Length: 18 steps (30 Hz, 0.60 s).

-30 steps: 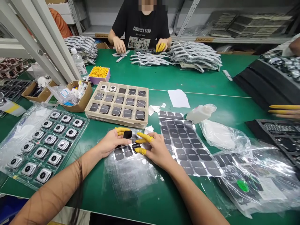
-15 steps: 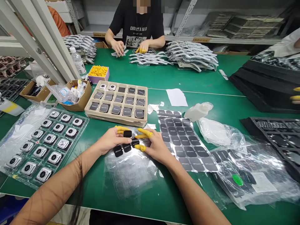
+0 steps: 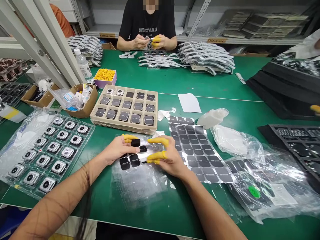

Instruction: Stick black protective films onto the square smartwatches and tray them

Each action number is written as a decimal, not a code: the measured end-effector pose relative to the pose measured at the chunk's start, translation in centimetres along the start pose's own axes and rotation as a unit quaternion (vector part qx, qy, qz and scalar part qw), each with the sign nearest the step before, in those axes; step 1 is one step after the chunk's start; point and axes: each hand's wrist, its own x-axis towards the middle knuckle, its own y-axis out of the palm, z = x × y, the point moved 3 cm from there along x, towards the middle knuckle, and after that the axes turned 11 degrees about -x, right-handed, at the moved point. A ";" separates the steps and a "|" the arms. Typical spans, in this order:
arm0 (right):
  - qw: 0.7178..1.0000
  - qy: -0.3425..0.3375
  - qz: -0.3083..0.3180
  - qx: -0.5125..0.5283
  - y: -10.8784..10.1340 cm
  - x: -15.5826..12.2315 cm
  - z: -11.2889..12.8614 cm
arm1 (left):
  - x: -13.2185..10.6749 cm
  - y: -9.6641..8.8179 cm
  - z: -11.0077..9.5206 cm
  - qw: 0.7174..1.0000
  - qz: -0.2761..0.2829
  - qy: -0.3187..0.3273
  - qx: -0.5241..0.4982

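The right hand (image 3: 172,160) has opened wider than it was half a second ago: one yellow-covered finger now reaches high, the others bunch lower at the right edge of the clear film sheets (image 3: 143,186). The handling has thus shifted down that edge, where a pale strip shows beneath one of the printed black labels (image 3: 143,149); whether those lower fingers pinch anything is hidden. The left hand (image 3: 120,148) is closed on a small black rounded-square piece (image 3: 135,142), glossy and smooth, held between thumb and fingers just above the labels. The labels lie at the film's upper part, midway between the wrists; the film is stacked, slick and wrinkled. Just beyond stands a matte beige moulded tray (image 3: 122,126), its pockets holding mostly label-topped squares, with two silvery watch cases at a corner. To the left, a clear ridged blister tray (image 3: 79,150) bears more metallic watch cases; to the right, a shiny silver sheet (image 3: 192,143) carries rows of grey rounded squares, near a translucent white bottle (image 3: 212,118) and crinkled plastic bags (image 3: 265,190). Farther off, a lilac box (image 3: 107,83) brims with rubbery yellow finger cots, and a co-worker's hands (image 3: 150,41), earlier resting lower, are now raised close together across the smooth green table (image 3: 175,210).
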 end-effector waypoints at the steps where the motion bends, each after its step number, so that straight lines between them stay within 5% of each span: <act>1: 0.998 0.023 -0.002 0.063 -0.8 -0.2 0.3 | 0.0 0.1 0.2 1.000 -0.008 0.013 0.005; 5: 0.932 0.216 -0.021 0.292 -1.5 -0.5 0.9 | -0.2 0.7 1.2 0.985 -0.053 0.106 0.127; 9: 0.866 0.384 -0.037 0.319 1.7 -0.2 0.6 | -0.4 1.1 2.0 0.945 -0.054 0.176 0.271; 13: 0.827 0.428 -0.030 0.364 4.3 -0.1 0.1 | -0.6 1.2 1.9 0.921 -0.052 0.207 0.325; 18: 0.819 0.432 -0.026 0.377 4.8 -0.3 -0.2 | -0.8 1.4 1.7 0.899 -0.048 0.223 0.373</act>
